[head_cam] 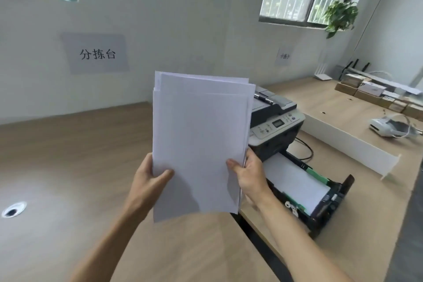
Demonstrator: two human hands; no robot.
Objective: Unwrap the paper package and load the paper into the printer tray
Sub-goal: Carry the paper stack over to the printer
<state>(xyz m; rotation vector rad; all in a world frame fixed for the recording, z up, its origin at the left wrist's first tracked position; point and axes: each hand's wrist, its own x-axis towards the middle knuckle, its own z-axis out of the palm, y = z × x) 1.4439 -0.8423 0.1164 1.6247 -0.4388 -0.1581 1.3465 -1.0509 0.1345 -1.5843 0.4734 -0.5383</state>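
I hold a loose stack of white paper (201, 135) upright in front of me, its sheets slightly fanned at the top. My left hand (148, 178) grips its lower left edge, thumb on the front. My right hand (249, 174) grips the lower right edge. Behind and right of the stack stands a grey printer (277, 121). Its black paper tray (320, 199) is pulled out toward me, with white sheets lying flat inside. No wrapper is in view.
A wooden desk (68, 167) with a round cable hole (13, 209) spreads to the left. A white divider panel (350, 146) runs right of the printer. Beyond it lie a small white device (386, 127), cardboard boxes (366, 91) and a hanging plant (341, 16).
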